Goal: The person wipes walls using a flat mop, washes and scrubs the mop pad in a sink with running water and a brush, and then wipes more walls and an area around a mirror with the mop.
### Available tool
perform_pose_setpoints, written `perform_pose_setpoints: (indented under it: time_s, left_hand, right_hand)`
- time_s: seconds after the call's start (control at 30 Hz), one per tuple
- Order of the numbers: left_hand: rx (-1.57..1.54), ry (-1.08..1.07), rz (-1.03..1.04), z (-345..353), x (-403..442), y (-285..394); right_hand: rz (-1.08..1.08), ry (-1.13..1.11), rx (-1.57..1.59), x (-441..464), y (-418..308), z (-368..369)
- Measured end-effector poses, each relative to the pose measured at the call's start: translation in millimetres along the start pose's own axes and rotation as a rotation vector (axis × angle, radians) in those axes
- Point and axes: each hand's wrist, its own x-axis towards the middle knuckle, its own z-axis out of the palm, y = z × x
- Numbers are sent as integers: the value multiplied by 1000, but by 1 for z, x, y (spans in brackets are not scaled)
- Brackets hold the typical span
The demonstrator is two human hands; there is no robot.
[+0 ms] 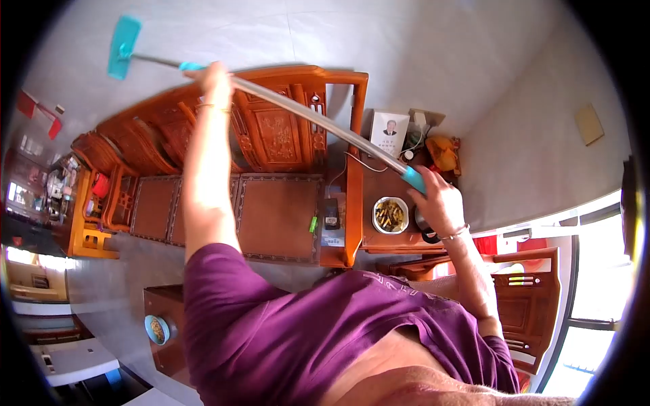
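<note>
1 mop (291, 105) is gripped at 2 places. The right hand (440, 203) is closed round its teal end (414, 180), near a bowl (391, 232) on the side table (376, 183). Farther along, the left hand (215, 80) clasps the pole (325, 124) before a bench (281, 203). The flat head (124, 47) is up by the wall (250, 27); whether touching, I cannot tell.

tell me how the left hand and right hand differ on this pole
The left hand grips nearer the flat teal head of the pole; the right hand holds the other end, at a teal grip. In view, the left hand overlaps the wooden bench, while the right is beside the white bowl. Both are closed on the pole.
</note>
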Motion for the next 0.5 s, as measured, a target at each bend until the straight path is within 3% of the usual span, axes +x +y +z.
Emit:
perform_pose_setpoints:
  time_s: [0.07, 0.13, 0.23, 0.3, 0.4, 0.47, 0.5]
  left_hand:
    - [48, 48, -76, -26, 39, 12]
    - [14, 68, -48, -45, 74, 0]
    - [0, 2, -163, -65, 83, -15]
    - [-88, 59, -135, -54, 45, -22]
    - [-102, -58, -254, -34, -1, -74]
    - [9, -117, -282, -19, -73, -69]
    - [-96, -96, -300, -9, -103, -72]
  right_hand:
    - [-54, -108, -48, 26, -44, -11]
    - [-233, -68, -56, 31, -55, -6]
    - [-228, -166, -48, 22, -61, -4]
    - [-184, -119, -1, 8, -50, -13]
    - [-57, -11, -38, -25, -17, -36]
    - [134, -111, -32, -57, 3, -60]
    - [167, -89, -53, -77, 15, -65]
